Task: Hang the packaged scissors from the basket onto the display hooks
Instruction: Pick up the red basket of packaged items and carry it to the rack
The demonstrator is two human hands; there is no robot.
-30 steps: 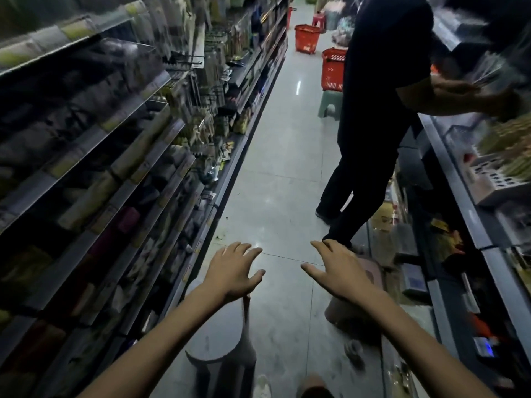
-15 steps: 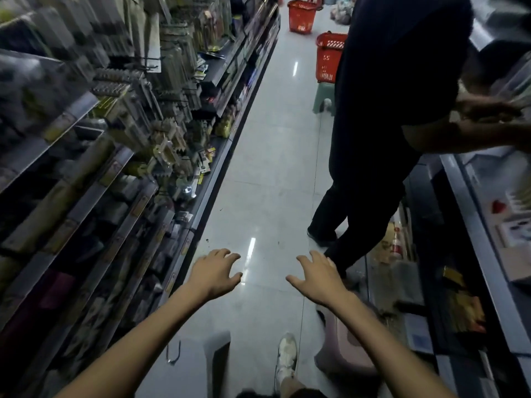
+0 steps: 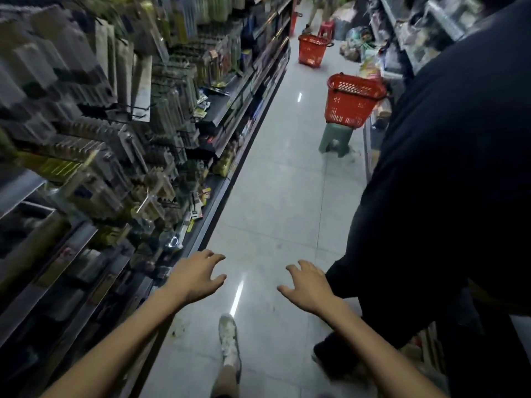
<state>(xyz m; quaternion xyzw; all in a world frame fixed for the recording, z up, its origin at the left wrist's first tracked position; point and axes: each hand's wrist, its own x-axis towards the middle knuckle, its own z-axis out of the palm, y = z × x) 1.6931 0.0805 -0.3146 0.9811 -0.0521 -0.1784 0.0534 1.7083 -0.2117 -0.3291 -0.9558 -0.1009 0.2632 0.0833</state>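
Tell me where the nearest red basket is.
In the head view, the nearest red basket sits atop a green stool on the aisle's right side, ahead of both hands, beside the person in dark clothes.

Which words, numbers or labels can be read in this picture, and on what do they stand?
None can be read.
Hanging packages on the left shelves: print blurred.
Shelf-edge price tags: too small.
Red baskets: no text visible.
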